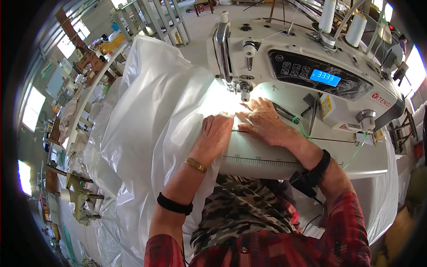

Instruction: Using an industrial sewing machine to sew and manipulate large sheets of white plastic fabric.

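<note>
A large white plastic sheet (142,102) drapes from the sewing machine (253,53) down to my left. My left hand (215,131) is closed on the sheet's edge, just in front of the needle area. Beside it, my right hand (263,120) lies low over the machine bed with its fingers stretched out toward the presser foot, the thumb pointing to my left hand. Bright lamp glare washes out the material between the hands, so the fingertips and the needle are hard to make out.
A ruler strip (262,161) runs along the table's front edge. Right of my right hand lie a black tool (309,103) and green string (302,127). Thread cones (356,30) stand behind the machine's lit display (325,77). A chair (78,196) stands at the left.
</note>
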A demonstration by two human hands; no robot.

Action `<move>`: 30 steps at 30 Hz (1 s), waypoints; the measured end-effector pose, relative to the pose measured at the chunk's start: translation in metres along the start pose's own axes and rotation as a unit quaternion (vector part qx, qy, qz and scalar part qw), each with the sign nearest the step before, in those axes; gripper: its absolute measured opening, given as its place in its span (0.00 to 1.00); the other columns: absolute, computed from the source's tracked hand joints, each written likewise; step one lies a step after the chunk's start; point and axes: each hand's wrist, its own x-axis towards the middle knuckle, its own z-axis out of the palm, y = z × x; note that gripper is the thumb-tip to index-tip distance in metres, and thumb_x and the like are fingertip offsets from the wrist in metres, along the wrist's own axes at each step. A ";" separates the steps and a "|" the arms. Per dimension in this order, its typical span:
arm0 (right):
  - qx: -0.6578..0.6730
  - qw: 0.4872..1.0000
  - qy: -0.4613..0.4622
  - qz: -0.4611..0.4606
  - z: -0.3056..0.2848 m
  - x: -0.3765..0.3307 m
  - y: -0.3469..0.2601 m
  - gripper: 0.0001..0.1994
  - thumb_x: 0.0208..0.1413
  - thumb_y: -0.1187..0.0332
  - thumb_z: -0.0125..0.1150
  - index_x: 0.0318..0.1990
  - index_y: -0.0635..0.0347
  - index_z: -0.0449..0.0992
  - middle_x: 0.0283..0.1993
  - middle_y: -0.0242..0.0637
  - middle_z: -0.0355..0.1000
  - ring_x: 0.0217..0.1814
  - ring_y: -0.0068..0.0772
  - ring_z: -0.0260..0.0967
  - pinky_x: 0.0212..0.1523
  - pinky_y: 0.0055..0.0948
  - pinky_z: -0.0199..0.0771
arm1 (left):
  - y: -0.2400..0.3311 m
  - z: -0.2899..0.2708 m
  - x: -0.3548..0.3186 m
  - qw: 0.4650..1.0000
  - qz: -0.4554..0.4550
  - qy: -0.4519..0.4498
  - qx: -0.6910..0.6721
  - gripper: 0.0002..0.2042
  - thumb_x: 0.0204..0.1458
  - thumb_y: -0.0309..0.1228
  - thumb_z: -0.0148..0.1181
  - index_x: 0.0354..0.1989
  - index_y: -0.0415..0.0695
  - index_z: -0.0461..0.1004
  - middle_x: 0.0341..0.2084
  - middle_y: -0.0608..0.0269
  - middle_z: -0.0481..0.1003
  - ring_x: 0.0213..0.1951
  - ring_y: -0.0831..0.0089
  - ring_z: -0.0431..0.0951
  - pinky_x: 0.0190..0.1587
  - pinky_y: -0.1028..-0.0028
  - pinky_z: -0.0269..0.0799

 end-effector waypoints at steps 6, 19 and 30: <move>-0.046 0.998 0.022 -0.024 0.005 0.004 -0.006 0.20 0.63 0.54 0.52 0.56 0.55 0.74 0.63 0.46 0.64 0.64 0.48 0.57 0.66 0.46 0.51 | -0.031 0.036 -0.003 0.996 0.039 0.071 0.046 0.10 0.54 0.30 0.54 0.27 0.36 0.76 0.24 0.41 0.75 0.31 0.47 0.79 0.36 0.55 0.72; 0.246 0.922 0.268 0.133 0.012 0.021 0.006 0.22 0.63 0.54 0.58 0.45 0.71 0.75 0.47 0.57 0.76 0.48 0.54 0.74 0.49 0.42 0.73 | 0.003 -0.006 0.011 0.986 -0.110 -0.115 -0.058 0.11 0.59 0.34 0.48 0.35 0.39 0.71 0.39 0.41 0.73 0.49 0.47 0.72 0.56 0.56 0.64; 0.384 0.873 0.267 0.142 0.029 0.029 0.024 0.26 0.60 0.52 0.62 0.44 0.75 0.76 0.29 0.44 0.72 0.33 0.25 0.61 0.40 0.30 0.70 | 0.017 -0.035 0.020 0.968 -0.126 -0.215 -0.034 0.10 0.60 0.34 0.46 0.37 0.40 0.71 0.43 0.47 0.74 0.52 0.51 0.71 0.58 0.56 0.62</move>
